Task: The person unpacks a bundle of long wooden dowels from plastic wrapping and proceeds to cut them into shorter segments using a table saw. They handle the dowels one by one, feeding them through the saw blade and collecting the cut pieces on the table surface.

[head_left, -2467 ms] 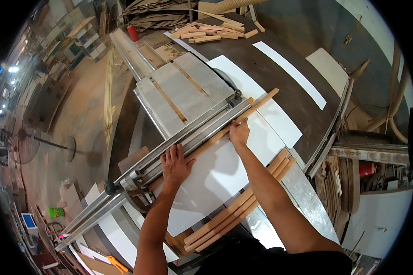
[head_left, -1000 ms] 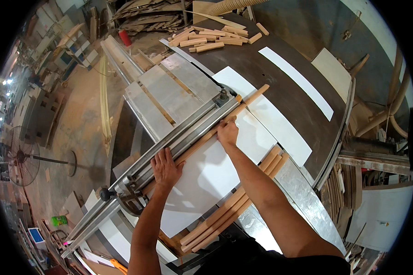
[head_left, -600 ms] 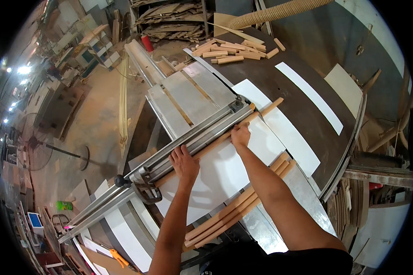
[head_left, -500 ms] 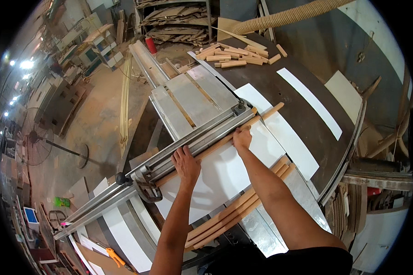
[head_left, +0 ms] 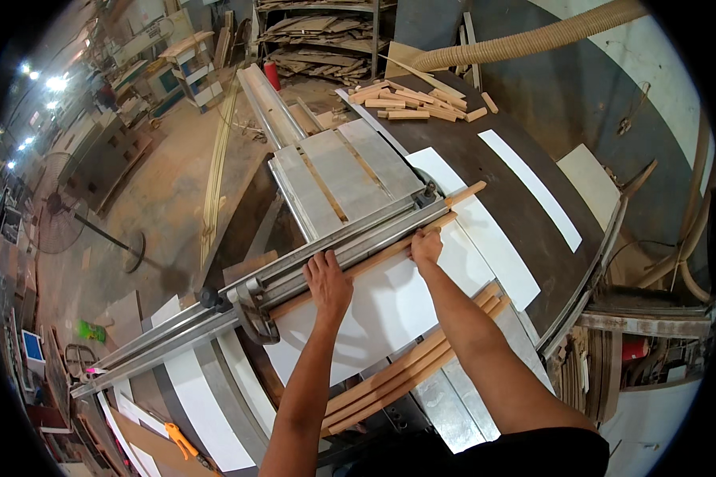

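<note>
I log: dusty concrete workshop floor [head_left: 167, 199], metal shelving stacked with timber offcuts [head_left: 318, 40], black pedestal fan [head_left: 52, 226], bright ceiling lamps [head_left: 52, 82].

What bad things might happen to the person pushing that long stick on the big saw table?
Both bare hands press the stick against the metal fence. The left hand and right hand lie right on it, so a slip might pinch or cut fingers, or leave splinters. The blade is not visible, so its distance from the hands cannot be judged. The loose sticks near the table edge by the body might get knocked off.
</note>
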A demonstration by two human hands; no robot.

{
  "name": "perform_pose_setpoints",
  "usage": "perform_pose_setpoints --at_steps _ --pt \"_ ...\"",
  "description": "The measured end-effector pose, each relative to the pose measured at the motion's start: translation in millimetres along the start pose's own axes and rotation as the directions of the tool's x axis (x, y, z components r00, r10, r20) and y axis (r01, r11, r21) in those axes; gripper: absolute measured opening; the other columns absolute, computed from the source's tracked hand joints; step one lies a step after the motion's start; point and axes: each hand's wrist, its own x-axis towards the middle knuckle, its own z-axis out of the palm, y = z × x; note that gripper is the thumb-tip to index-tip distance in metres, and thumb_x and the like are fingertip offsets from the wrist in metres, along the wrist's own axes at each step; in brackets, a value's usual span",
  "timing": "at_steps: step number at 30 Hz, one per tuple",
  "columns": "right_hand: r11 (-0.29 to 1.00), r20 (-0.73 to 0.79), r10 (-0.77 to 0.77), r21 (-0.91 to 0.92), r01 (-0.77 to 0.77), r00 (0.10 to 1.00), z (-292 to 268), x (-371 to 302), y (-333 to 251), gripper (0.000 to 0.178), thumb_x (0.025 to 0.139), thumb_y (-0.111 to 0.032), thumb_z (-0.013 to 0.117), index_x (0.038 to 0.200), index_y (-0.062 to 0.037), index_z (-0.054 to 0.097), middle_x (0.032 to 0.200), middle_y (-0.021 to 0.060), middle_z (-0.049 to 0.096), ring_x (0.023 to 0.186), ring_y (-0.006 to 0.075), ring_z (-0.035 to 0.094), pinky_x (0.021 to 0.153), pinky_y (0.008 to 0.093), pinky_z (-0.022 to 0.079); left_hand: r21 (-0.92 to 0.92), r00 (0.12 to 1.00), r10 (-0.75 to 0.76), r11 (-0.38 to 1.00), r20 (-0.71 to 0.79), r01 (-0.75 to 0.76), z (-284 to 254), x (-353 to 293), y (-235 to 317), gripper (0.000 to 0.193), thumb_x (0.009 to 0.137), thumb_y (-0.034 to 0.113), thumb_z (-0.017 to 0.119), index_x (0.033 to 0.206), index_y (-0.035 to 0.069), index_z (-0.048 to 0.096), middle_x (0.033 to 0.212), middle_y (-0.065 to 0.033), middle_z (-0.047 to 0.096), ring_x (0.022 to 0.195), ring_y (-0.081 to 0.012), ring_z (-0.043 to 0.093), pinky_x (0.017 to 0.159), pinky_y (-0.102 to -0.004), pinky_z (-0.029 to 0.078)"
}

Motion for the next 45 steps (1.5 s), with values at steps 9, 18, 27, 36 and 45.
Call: perform_pose_setpoints --at_steps 9,18,27,36,45 --pt "0.996 0.094 0.084 0.035 -0.087 0.992 -19 -17 -22 0.042 0.093 -0.019 0.056 0.118 0.0078 0.036 0.069 0.0208 0.068 0.048 0.0282 0.066 0.039 0.0376 0.055 -0.002 1.000 0.010 1.000 0.012 -0.010 2 -6 -2 0.068 0.067 0.018 0.084 0.125 0.000 0.052 0.118 -0.0167 0.052 0.118 -0.0335 0.047 0.108 -0.0476 0.031" --pt "0.941 0.162 0.158 0.273 -0.198 0.974 -87 -14 78 0.030 0.088 -0.017 0.056 0.113 -0.0035 0.044 0.073 0.0187 0.065 0.044 0.0237 0.061 0.034 0.0335 0.051 -0.089 0.968 0.169 0.984 0.183 -0.155 23 -100 -9 0.051 0.084 0.017 0.067 0.131 0.002 0.055 0.146 -0.0234 0.045 0.138 -0.0400 0.040 0.111 -0.0532 0.033" --pt "0.853 0.307 0.235 0.389 -0.347 0.922 -202 -86 64 0.047 0.092 -0.038 0.069 0.123 -0.0068 0.051 0.088 0.0135 0.058 0.064 0.0257 0.062 0.054 0.0365 0.056 -0.093 0.922 0.325 0.946 0.211 -0.311 -54 -139 70 0.016 0.083 0.015 0.059 0.093 0.005 0.068 0.087 -0.0096 0.066 0.080 -0.0270 0.067 0.067 -0.0402 0.051" --pt "0.689 0.611 0.080 0.537 -0.487 0.787 -267 -109 89 0.032 0.105 -0.036 0.046 0.104 -0.0075 0.061 0.098 0.0055 0.068 0.090 0.0183 0.066 0.075 0.0331 0.055 0.263 0.851 0.447 0.817 0.276 -0.514 -174 -162 206 0.023 0.079 0.021 0.066 0.094 0.009 0.077 0.093 -0.0112 0.073 0.087 -0.0310 0.070 0.072 -0.0491 0.056" --pt "0.751 0.724 -0.156 0.529 -0.396 0.672 -262 -156 53 0.030 0.103 -0.037 0.049 0.105 -0.0098 0.061 0.093 0.0062 0.067 0.084 0.0197 0.066 0.071 0.0348 0.054 0.246 0.840 0.459 0.813 0.289 -0.528 -208 -171 196 0.019 0.077 0.020 0.067 0.089 0.008 0.076 0.083 -0.0079 0.072 0.083 -0.0277 0.070 0.066 -0.0472 0.056"
